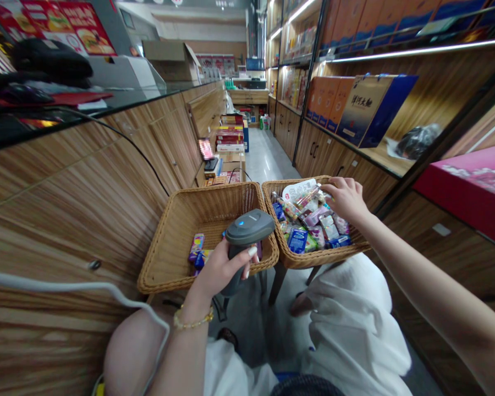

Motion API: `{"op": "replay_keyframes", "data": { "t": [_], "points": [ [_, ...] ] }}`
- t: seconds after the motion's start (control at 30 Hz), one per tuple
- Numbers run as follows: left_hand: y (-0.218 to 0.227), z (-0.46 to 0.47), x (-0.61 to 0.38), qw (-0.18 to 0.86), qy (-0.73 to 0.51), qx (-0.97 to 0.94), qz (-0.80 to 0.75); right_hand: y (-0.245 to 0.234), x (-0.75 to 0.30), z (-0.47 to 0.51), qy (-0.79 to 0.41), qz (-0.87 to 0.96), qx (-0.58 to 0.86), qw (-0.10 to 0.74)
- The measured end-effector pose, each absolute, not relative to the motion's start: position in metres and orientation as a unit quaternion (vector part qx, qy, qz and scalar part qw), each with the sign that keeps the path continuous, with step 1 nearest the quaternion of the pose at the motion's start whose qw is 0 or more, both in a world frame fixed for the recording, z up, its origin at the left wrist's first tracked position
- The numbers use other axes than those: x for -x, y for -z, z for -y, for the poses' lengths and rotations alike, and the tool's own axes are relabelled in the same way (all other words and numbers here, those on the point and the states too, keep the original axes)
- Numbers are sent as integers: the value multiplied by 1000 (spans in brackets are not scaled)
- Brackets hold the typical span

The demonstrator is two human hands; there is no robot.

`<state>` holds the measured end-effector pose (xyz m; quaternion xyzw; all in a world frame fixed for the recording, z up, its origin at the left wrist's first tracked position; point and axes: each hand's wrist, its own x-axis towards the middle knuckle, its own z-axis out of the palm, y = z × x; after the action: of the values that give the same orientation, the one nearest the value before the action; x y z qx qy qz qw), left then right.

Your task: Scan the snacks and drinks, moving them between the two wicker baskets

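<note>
My left hand is wrapped round the handle of a dark grey barcode scanner, held over the front right of the left wicker basket. In that basket lie a few small packets, among them a purple-and-yellow packet. At the far right of the right wicker basket, my right hand has its fingers bent and closed by the end of a clear packet; what they grip is not plain. Small wrapped goods fill this basket, including a blue box and a white label card.
A wooden counter runs along the left, with an open cardboard box on top. Shelves with gift boxes line the right, where a pink box juts out. Stacked boxes and a phone stand ahead.
</note>
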<state>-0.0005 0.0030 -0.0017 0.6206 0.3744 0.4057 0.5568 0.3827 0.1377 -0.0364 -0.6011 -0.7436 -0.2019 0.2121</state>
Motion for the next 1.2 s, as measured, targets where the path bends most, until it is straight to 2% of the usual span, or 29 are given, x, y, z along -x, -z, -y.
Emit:
{"op": "replay_keyframes", "data": {
  "t": [0.37,0.53,1.0,1.2],
  "points": [
    [-1,-3,1,556,-401,-620,-381,45,-377,-186,232,804,542,77],
    [-2,-2,1,554,-403,-620,-384,48,-373,-188,247,810,530,53],
    [-4,-2,0,554,-399,-619,-388,23,-377,-151,280,793,494,221],
    [-3,-2,0,560,-405,-615,-380,23,-353,-130,227,788,500,279]
  ]
}}
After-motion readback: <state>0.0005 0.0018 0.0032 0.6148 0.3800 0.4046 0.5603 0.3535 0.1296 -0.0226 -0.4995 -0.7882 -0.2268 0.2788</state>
